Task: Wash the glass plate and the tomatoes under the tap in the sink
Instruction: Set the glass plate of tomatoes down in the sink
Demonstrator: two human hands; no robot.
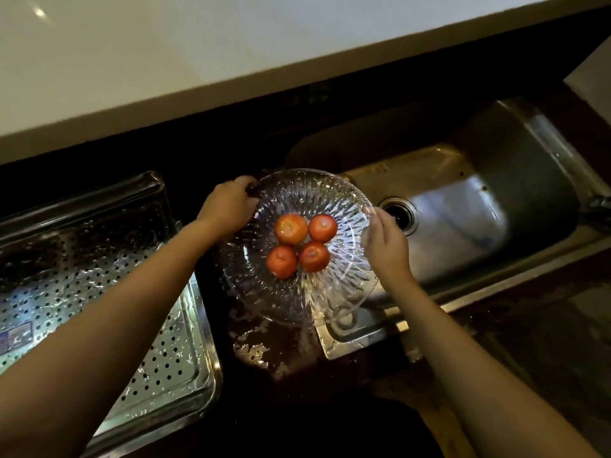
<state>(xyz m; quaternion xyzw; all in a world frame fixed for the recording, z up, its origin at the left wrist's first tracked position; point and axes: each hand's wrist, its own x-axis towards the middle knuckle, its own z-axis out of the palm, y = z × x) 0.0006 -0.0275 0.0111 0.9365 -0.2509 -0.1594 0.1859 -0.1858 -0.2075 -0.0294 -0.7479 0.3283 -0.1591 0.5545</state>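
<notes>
A clear, ribbed glass plate (330,196) is held over the dark counter at the left edge of the steel sink (515,166). Several red tomatoes (301,244) sit grouped in its middle. My left hand (228,206) grips the plate's far-left rim. My right hand (386,244) grips its right rim. The plate overlaps the sink's near-left corner. The sink's drain (401,213) shows just right of my right hand. No tap is in view.
A perforated steel draining tray (99,292), wet with drops, lies to the left. Water puddles shine on the dark counter (261,352) below the plate. A pale wall (231,44) runs along the back.
</notes>
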